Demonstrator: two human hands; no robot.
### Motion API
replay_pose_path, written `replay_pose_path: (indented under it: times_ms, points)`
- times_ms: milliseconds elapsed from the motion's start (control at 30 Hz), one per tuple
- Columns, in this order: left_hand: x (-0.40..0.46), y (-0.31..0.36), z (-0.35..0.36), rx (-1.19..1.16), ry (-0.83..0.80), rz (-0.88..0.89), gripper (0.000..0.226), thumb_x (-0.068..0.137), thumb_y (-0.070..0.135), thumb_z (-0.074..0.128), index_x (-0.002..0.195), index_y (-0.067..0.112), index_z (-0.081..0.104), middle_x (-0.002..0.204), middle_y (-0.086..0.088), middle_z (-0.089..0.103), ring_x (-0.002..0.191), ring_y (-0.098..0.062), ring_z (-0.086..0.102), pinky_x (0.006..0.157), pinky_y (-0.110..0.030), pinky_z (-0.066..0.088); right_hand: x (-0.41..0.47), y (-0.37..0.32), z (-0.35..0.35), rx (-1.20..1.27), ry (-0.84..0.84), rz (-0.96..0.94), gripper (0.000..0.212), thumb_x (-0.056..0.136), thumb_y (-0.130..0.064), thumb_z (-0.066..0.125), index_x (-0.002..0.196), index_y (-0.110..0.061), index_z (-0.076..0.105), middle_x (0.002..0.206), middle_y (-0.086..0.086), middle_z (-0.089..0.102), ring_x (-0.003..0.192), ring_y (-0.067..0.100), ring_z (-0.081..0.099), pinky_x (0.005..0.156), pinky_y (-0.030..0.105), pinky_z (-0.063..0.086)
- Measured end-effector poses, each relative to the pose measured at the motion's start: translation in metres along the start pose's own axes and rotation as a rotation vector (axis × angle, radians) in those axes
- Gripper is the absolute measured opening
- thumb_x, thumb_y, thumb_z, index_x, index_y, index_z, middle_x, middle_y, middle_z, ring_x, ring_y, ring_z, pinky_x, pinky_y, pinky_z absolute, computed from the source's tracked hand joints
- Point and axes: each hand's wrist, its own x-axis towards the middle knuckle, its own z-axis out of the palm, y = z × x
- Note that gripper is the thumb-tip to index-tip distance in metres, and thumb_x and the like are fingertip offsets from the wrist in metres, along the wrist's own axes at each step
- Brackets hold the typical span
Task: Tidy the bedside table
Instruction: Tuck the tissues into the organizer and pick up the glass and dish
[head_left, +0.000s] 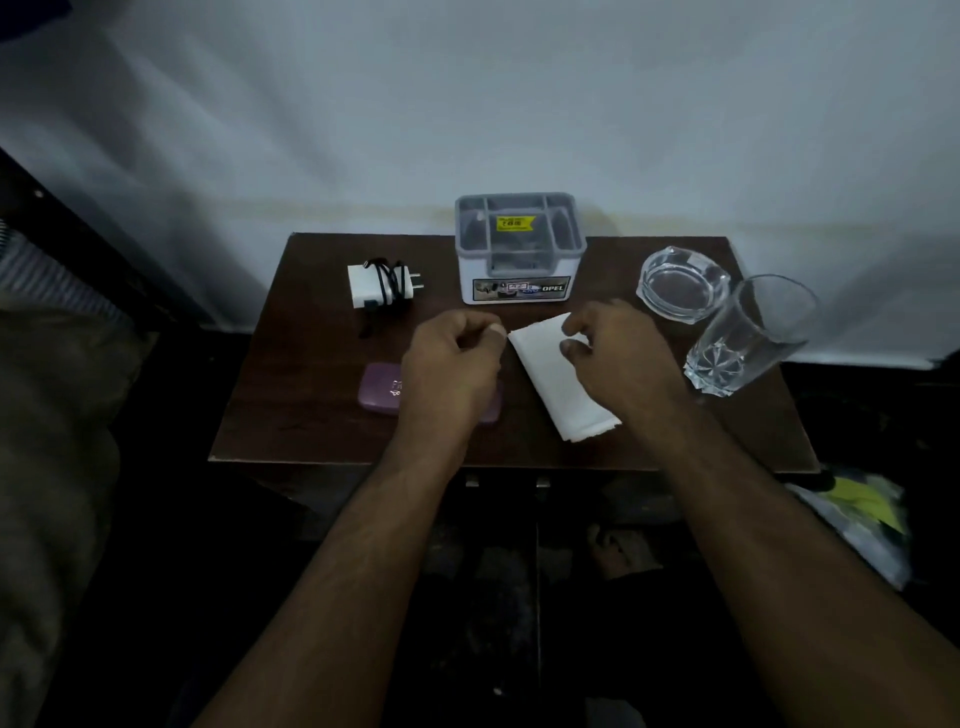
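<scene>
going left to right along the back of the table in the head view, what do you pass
white charger → grey organiser box → glass ashtray → drinking glass

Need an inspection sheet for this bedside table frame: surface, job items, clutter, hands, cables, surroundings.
Surface: dark wooden bedside table, dimly lit.
Job's things: folded white tissue at centre; white charger rear left; purple case front left, partly hidden by the left hand; grey-and-white organizer box at rear centre; glass ashtray and drinking glass on the right.
Clutter: nothing seen.
Hands: left hand loosely curled at the tissue's far left corner, grip unclear; right hand pinches the tissue's far end.
Cables: black cable wrapped around the charger.
Surroundings: pale wall behind; plastic bag on the floor at right.
</scene>
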Motion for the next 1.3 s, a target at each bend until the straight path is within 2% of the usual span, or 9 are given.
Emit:
replay_pose_path:
  times_ms: [167,267,600,733,867,933,1100,1233,1300]
  points:
    - [0.016,0.004,0.004,-0.017,-0.026,-0.053,0.011,0.099,0.02,0.067,0.103,0.017,0.076,0.093,-0.002,0.074,0.098,-0.025,0.073,0.09,-0.038,0.057,0.018,0.0,0.009,-0.112,-0.088,0.141,0.05,0.092,-0.029,0.072,0.129,-0.007,0.048,0.133,0.019,0.051,0.121,0.039,0.056,0.095,0.044,0.047]
    - [0.019,0.006,0.005,-0.018,-0.053,-0.074,0.011,0.099,0.022,0.067,0.104,0.018,0.076,0.092,0.0,0.074,0.096,-0.024,0.074,0.084,-0.033,0.057,0.023,-0.002,0.014,-0.15,-0.176,0.213,0.069,0.088,-0.031,0.077,0.136,-0.002,0.037,0.139,0.022,0.046,0.125,0.04,0.054,0.098,0.045,0.047]
    - [0.02,0.007,0.003,-0.059,-0.082,-0.095,0.017,0.099,0.023,0.067,0.11,0.014,0.077,0.095,-0.005,0.076,0.097,-0.028,0.074,0.085,-0.036,0.059,0.024,0.003,0.019,-0.033,-0.231,0.181,0.048,0.089,-0.022,0.073,0.128,-0.003,0.054,0.13,0.015,0.063,0.121,0.032,0.059,0.092,0.038,0.049]
    - [0.02,0.006,0.0,-0.047,-0.069,-0.086,0.014,0.096,0.021,0.071,0.108,0.015,0.076,0.094,-0.003,0.075,0.095,-0.022,0.072,0.085,-0.035,0.057,0.021,0.007,0.013,0.037,-0.17,0.11,0.035,0.089,-0.026,0.072,0.116,-0.007,0.063,0.114,0.008,0.066,0.103,0.028,0.062,0.074,0.029,0.039]
    - [0.017,0.005,-0.001,-0.033,-0.139,-0.063,0.038,0.087,0.016,0.082,0.121,0.016,0.063,0.112,0.001,0.072,0.104,-0.012,0.07,0.095,-0.034,0.058,0.02,0.0,0.001,0.326,-0.07,-0.051,0.017,0.087,-0.026,0.074,0.096,-0.018,0.062,0.086,-0.009,0.063,0.078,0.011,0.059,0.058,0.021,0.037]
    - [0.016,0.003,-0.002,-0.061,-0.145,-0.063,0.048,0.086,0.012,0.083,0.128,0.014,0.059,0.118,0.002,0.071,0.106,-0.009,0.068,0.096,-0.035,0.058,0.018,-0.008,-0.001,0.541,-0.058,-0.077,0.017,0.088,-0.026,0.075,0.098,-0.018,0.063,0.09,-0.006,0.069,0.08,0.007,0.064,0.063,0.018,0.047]
    - [0.023,0.003,-0.008,-0.101,0.016,-0.001,0.034,0.091,0.005,0.076,0.123,0.01,0.067,0.112,-0.001,0.074,0.103,-0.016,0.071,0.087,-0.038,0.061,0.016,-0.021,0.002,0.914,-0.212,-0.055,0.046,0.09,-0.023,0.077,0.132,-0.02,0.059,0.123,-0.004,0.072,0.111,0.014,0.07,0.094,0.044,0.059]
    - [0.028,0.001,-0.014,-0.085,0.082,0.118,0.018,0.092,0.009,0.075,0.106,0.019,0.072,0.093,0.013,0.073,0.084,0.006,0.07,0.067,-0.01,0.053,0.02,-0.022,0.007,0.88,-0.356,-0.07,0.044,0.091,-0.024,0.076,0.134,-0.02,0.064,0.122,-0.006,0.074,0.112,0.012,0.07,0.099,0.044,0.056]
    - [0.03,0.004,-0.013,-0.12,0.1,0.174,0.014,0.095,0.009,0.071,0.105,0.02,0.071,0.094,0.012,0.075,0.084,0.007,0.07,0.069,-0.009,0.053,0.026,-0.027,0.01,0.795,-0.205,-0.075,0.039,0.089,-0.03,0.078,0.124,-0.018,0.067,0.111,-0.011,0.075,0.104,0.008,0.071,0.088,0.031,0.059]
